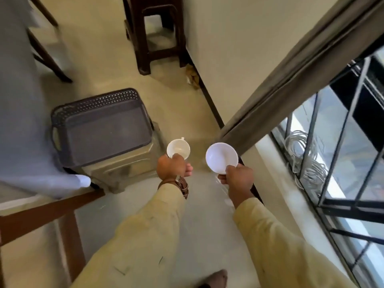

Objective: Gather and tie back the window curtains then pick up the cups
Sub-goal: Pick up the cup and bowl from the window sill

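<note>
Cups: 2, white, round, mouths up toward the camera.
Left cup (178, 149): cream-tinted inside, small handle at far rim; left hand (171, 168) pinches its near rim.
Right cup (222, 157): wider, plain white; right hand (239, 179) pinches its near rim.
Both held above the floor.
Curtain (291, 80): 1, grey-brown, gathered beside the window (332, 152).

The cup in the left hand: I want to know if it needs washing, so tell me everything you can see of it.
The cup is round and plain white, smooth like glazed ceramic or plastic. Its mouth faces up toward the camera. The inside looks empty, with a faint beige tinge near the bottom. A small handle stub shows at its far rim. The left hand grips its near rim and holds it in the air above the floor. No chips are visible.
</note>
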`<state>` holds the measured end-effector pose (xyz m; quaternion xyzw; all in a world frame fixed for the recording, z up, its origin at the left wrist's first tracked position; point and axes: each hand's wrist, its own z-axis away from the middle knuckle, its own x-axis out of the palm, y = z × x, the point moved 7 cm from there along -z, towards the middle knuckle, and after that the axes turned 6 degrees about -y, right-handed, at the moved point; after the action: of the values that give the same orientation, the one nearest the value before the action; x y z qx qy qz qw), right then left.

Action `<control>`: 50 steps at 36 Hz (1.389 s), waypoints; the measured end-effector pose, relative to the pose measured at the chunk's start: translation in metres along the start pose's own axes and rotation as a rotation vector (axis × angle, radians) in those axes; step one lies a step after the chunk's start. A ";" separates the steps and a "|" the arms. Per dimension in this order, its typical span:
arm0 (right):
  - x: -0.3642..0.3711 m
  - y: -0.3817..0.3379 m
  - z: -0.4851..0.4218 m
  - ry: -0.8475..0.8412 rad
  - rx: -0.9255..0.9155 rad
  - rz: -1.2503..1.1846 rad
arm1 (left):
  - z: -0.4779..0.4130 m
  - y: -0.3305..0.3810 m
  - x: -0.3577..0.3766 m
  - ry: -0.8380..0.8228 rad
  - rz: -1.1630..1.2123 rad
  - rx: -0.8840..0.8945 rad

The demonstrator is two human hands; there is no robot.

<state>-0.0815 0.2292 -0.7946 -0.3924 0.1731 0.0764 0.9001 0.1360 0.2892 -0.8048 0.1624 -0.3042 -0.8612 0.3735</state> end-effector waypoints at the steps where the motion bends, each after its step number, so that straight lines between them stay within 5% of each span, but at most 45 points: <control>1: 0.011 -0.003 -0.001 -0.017 -0.004 0.004 | -0.005 0.003 -0.006 0.008 0.007 -0.005; 27: 0.257 -0.076 0.016 -0.298 -0.132 0.229 | -0.124 0.069 -0.162 0.295 0.207 0.000; 50: 0.378 -0.077 0.006 -0.335 -0.148 0.445 | -0.187 0.075 -0.247 0.386 0.261 -0.033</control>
<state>0.2920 0.1820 -0.8794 -0.3912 0.0978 0.3481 0.8463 0.4372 0.3569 -0.8860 0.2772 -0.2313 -0.7635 0.5355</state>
